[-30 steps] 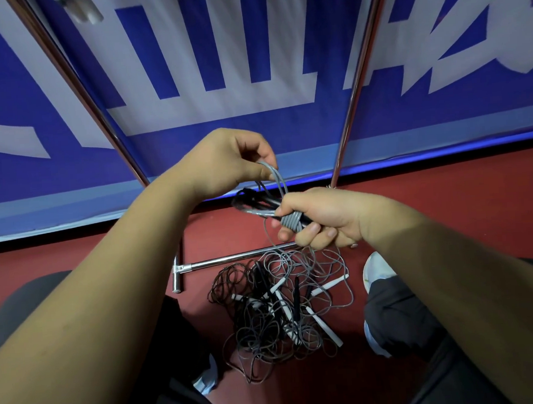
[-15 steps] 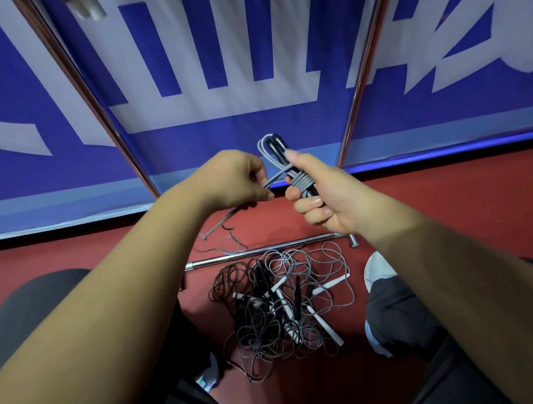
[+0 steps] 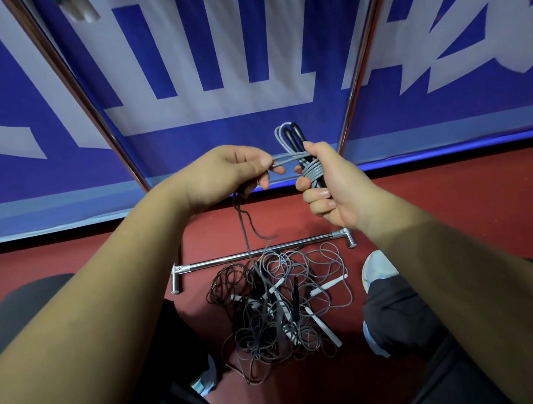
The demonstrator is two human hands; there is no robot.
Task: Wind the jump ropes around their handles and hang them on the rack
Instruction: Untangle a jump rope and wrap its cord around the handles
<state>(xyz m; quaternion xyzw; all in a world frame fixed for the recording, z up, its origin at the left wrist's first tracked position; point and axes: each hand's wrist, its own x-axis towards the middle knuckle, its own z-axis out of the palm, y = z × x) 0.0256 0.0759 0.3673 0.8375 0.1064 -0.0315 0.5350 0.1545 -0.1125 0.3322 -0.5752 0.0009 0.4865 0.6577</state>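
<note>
My right hand (image 3: 330, 186) grips two black jump rope handles (image 3: 298, 138) held upright, with several turns of grey rope (image 3: 313, 173) wound round them. My left hand (image 3: 225, 173) pinches the free grey rope strand (image 3: 287, 159) just left of the handles and holds it taut. A loose tail of rope (image 3: 245, 231) hangs from the left hand down to the floor. The rack's chrome uprights (image 3: 357, 69) rise behind both hands.
A tangled pile of grey and black jump ropes with white and black handles (image 3: 282, 305) lies on the red floor between my legs. The rack's chrome base bar (image 3: 256, 253) crosses just behind the pile. A blue and white banner (image 3: 217, 63) stands behind.
Both hands rose with the handles turned upright. The left hand pulled the strand across, adding a turn of rope round the handles.
</note>
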